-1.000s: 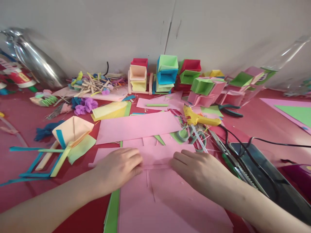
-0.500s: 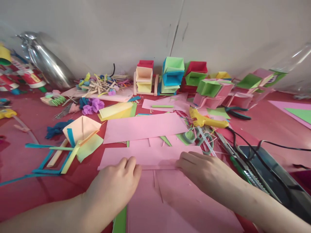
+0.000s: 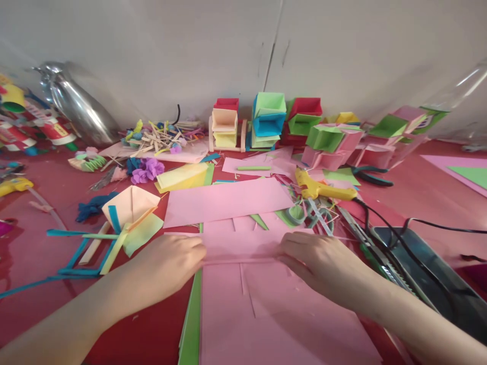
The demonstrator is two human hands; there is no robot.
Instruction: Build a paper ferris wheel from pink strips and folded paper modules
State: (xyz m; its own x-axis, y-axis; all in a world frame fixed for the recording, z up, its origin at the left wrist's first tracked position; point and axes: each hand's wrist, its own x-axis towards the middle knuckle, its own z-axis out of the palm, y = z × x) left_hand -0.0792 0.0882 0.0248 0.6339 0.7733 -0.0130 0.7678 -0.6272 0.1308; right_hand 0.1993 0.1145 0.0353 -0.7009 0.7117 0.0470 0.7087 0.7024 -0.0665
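Observation:
A pink paper strip [image 3: 240, 247] lies crosswise in front of me, its near edge turned up into a narrow fold or roll. My left hand [image 3: 167, 263] grips that edge at the left, covering much of that end. At the right, my right hand [image 3: 319, 258] pinches the same edge, fingertips curled over it. Beneath the strip is a stack of pink sheets [image 3: 243, 324], with green paper [image 3: 191, 319] peeking out on its left side. Just beyond, another pink paper strip [image 3: 228, 201] lies flat.
A yellow glue gun [image 3: 327, 191], scissors [image 3: 297, 215], a box cutter [image 3: 380, 266] and pliers [image 3: 371, 176] lie to the right. A paper-strip frame [image 3: 91, 248] sits left. Folded-paper wheels [image 3: 269, 119] stand along the wall beside a steel jug [image 3: 78, 104].
My left hand has shifted left along the strip's near edge toward its end. My right hand stays at nearly the same spot. The view has shifted slightly.

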